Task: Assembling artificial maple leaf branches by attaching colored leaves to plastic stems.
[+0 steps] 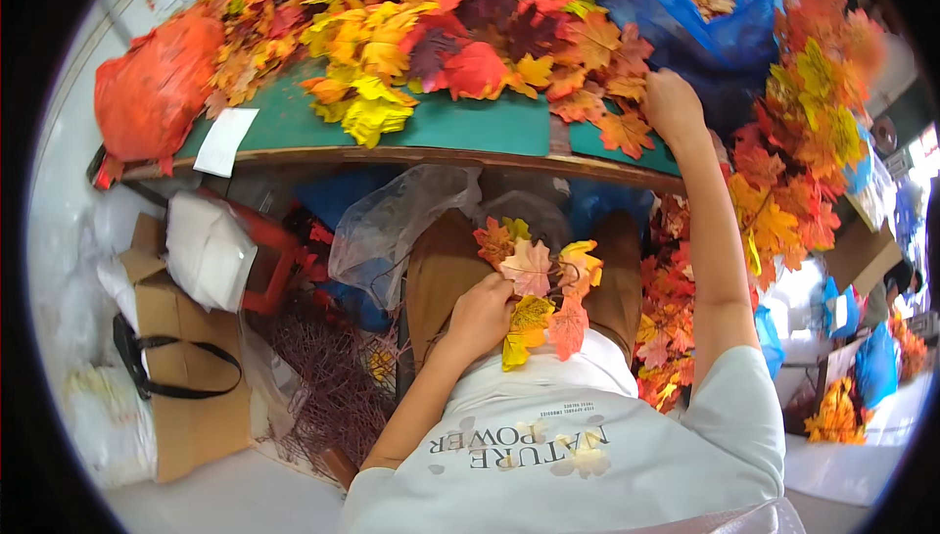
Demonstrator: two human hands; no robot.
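Cloth-like leaves, glossy plastic bag

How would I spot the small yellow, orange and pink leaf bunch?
Find the long green-topped table, then the brown trousers below its edge. Over the lap, at the bare left hand, is the leaf bunch. Unlike the broad multicoloured heap above, it has only a few leaves.

The leaf sprig is pink, orange and yellow. The leaf pile shows yellow, orange, red and maroon. The tabletop is green, brown-edged. The shirt is pale with dark lettering and a muted floral print
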